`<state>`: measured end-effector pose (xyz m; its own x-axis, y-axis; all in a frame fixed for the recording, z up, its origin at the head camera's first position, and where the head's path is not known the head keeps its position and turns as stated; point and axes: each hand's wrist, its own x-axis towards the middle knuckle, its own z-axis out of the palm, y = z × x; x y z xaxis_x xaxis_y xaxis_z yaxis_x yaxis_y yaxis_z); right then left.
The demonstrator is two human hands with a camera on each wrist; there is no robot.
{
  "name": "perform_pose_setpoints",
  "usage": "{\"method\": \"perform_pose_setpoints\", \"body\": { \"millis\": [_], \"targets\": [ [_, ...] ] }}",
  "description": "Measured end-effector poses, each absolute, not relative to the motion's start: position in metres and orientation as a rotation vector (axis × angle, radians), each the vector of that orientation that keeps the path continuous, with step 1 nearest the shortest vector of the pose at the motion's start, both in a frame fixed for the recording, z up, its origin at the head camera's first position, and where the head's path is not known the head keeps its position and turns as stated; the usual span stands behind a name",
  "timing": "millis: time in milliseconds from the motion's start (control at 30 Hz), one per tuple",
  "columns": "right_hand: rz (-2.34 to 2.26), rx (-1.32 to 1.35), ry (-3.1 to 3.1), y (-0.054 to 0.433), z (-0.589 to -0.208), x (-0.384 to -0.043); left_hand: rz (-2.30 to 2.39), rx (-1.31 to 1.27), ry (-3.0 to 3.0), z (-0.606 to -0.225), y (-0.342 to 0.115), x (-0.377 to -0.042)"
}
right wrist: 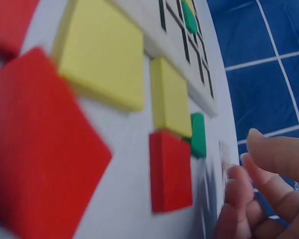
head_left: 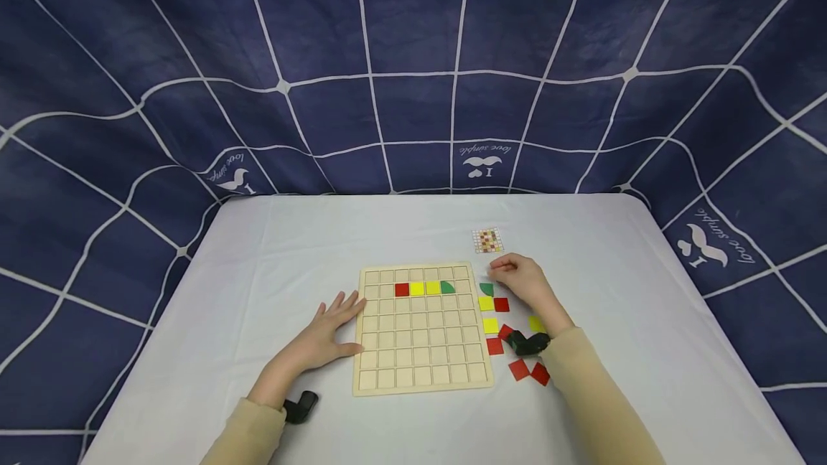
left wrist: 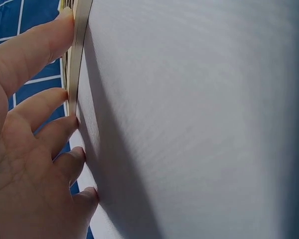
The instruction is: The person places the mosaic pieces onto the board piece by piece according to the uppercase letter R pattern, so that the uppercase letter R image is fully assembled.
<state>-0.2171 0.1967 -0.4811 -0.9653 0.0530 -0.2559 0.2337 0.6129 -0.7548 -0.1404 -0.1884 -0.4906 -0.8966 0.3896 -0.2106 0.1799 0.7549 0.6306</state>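
Observation:
A wooden grid board [head_left: 421, 338] lies on the table. In its second row sit a red square [head_left: 402, 290], two yellow squares [head_left: 424, 288] and a green quarter-round tile [head_left: 448, 287]. My left hand [head_left: 323, 336] rests with spread fingers against the board's left edge; the left wrist view shows thumb and fingertips along that edge [left wrist: 78, 64]. Right of the board's top corner, my right hand [head_left: 523, 282] hovers with loosely bent fingers, thumb and index apart in the right wrist view, nothing showing between them. Just below it lies another green tile [right wrist: 198, 135].
Right of the board lie loose yellow squares [head_left: 491, 326] and several red squares [head_left: 519, 369], some partly under the right wrist's black camera [head_left: 528, 343]. A small printed pattern card [head_left: 487, 240] lies beyond the right hand. Blue gridded cloth [head_left: 413, 113] hangs behind the white table.

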Motion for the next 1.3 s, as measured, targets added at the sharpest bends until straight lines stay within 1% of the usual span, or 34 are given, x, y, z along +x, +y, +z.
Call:
{"method": "perform_pose_setpoints", "body": {
  "millis": [200,433,667,933,1100,1300],
  "targets": [
    [-1.195,0.199,2.58,0.208,-0.486,-0.209,0.898,0.421,2.615,-0.492,-0.188,-0.141],
    [-1.118,0.08,2.537,0.215,-0.482,-0.194,0.896,0.422,2.621,-0.492,-0.189,-0.142],
    [-1.074,0.001,2.598,0.213,-0.483,-0.187,0.895,0.432,2.621,-0.491,-0.189,-0.142],
    [-1.047,0.014,2.586,0.213,-0.481,-0.184,0.88,0.426,2.62,-0.491,-0.188,-0.142],
    [-1.13,0.052,2.549,0.212,-0.476,-0.187,0.874,0.424,2.624,-0.49,-0.187,-0.141],
    [-1.465,0.117,2.411,0.196,-0.473,-0.192,0.876,0.416,2.632,-0.489,-0.187,-0.141]
  ]
}}
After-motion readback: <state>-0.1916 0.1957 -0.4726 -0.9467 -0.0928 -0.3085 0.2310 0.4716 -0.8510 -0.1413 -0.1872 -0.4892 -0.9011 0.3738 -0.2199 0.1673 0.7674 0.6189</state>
